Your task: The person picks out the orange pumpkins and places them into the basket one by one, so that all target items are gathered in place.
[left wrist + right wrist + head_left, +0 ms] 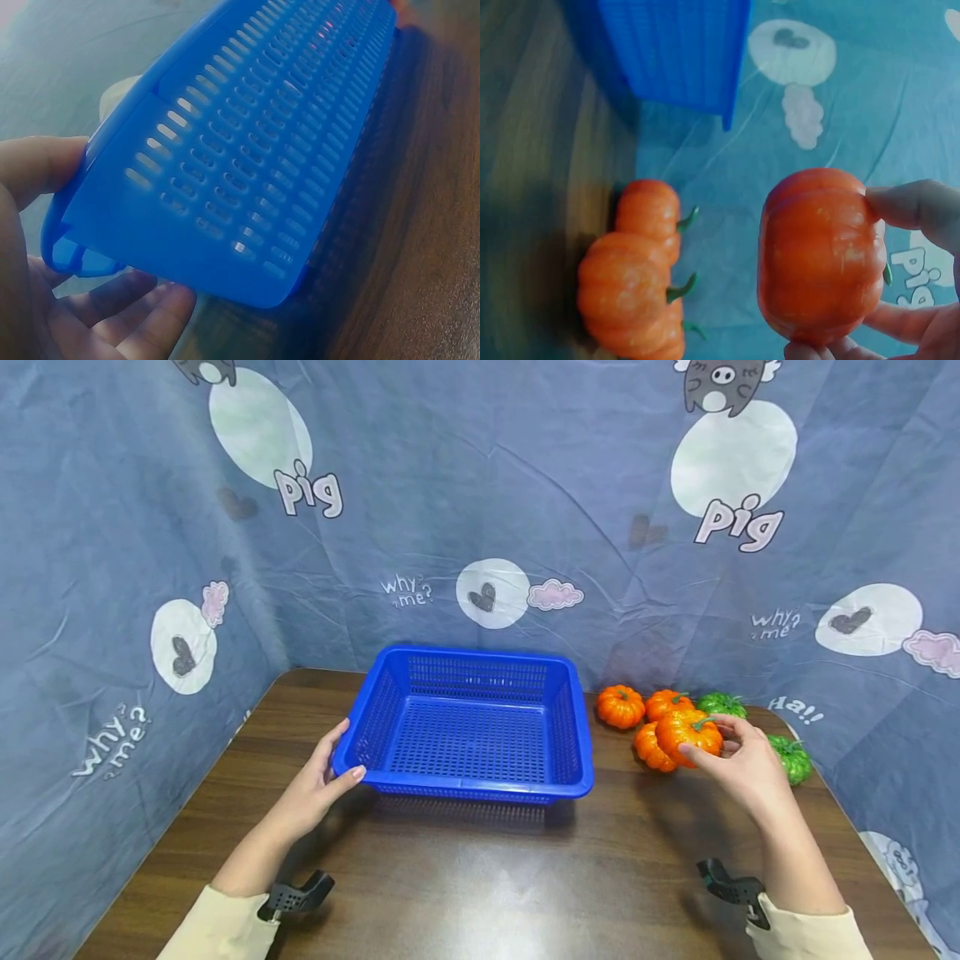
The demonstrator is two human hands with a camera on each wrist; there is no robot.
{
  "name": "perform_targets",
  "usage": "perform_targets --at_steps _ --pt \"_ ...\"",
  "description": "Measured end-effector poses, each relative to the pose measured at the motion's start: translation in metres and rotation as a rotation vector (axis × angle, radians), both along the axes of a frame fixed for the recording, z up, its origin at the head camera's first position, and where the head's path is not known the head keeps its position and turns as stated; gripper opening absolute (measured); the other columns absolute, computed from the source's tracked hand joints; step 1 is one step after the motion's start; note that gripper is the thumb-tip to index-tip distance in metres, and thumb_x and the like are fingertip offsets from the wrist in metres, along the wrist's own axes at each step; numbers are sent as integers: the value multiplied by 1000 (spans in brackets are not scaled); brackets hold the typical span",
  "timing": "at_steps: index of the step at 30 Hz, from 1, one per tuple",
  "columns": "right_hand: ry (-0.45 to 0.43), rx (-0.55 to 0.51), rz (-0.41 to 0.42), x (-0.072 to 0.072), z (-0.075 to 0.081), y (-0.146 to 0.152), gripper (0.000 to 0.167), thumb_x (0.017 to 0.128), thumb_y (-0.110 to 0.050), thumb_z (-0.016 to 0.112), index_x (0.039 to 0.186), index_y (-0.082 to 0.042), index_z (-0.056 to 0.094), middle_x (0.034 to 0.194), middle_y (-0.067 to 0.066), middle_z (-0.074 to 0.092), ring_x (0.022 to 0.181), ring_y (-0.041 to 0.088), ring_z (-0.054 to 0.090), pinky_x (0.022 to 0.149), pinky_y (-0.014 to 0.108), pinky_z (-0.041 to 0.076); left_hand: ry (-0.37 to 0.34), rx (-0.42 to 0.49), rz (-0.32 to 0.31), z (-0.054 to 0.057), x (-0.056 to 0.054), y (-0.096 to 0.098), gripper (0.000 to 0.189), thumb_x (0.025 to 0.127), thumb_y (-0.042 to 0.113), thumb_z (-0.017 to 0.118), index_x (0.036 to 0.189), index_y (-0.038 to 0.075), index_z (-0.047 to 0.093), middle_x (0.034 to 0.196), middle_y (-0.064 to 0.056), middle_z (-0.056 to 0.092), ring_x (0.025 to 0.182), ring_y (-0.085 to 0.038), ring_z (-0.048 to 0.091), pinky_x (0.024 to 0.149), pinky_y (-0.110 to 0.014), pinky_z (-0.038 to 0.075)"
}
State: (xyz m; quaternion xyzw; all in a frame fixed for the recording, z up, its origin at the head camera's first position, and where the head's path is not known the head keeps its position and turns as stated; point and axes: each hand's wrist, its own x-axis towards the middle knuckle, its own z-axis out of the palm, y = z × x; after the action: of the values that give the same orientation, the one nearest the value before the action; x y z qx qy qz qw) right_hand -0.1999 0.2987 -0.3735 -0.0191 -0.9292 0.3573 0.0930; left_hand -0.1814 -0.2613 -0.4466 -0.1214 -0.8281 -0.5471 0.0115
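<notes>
A blue plastic basket [480,782] with slotted walls stands on the table. My left hand [318,781] grips its front left corner, thumb over the rim and fingers beneath, as the basket's wall [225,172] in the left wrist view shows. My right hand [746,764] holds an orange toy pumpkin [684,737] with a green stem between thumb and fingers. In the right wrist view this pumpkin [821,255] hangs above the table, apart from the others. Below and behind it lie more orange pumpkins [620,707]. The basket's inside shows only its bare slotted floor.
Two green pumpkins, one at the back [722,704] and one at the right edge [791,760], lie near my right hand. A blue printed cloth [487,485] hangs behind the brown wooden table [480,877]. Black brackets [300,893] are strapped to both wrists.
</notes>
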Motion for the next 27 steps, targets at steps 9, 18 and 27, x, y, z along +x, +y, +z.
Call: perform_targets --at_steps 9,18,27 --pt "-23 -109 69 1 12 -12 74 90 -34 76 145 3 44 143 29 48 120 45 55 72 10 42 10 -17 -3 1 0 0 77 102 16 56 159 4 6 157 -34 21 137 -53 35 104 -53 34" --pt "-21 -117 141 0 21 -31 73 89 -33 77 146 -1 45 144 27 47 121 44 55 78 15 45 15 -6 -20 -1 -2 1 76 102 15 56 159 3 6 156 -34 21 137 -53 35 104 -52 35" --pt "-27 -160 215 -12 20 -57 70 89 -31 77 145 -2 46 141 23 48 122 43 53 97 52 47 7 26 -13 0 -1 0 77 101 12 57 159 3 7 156 -34 22 137 -52 36 99 -20 40"
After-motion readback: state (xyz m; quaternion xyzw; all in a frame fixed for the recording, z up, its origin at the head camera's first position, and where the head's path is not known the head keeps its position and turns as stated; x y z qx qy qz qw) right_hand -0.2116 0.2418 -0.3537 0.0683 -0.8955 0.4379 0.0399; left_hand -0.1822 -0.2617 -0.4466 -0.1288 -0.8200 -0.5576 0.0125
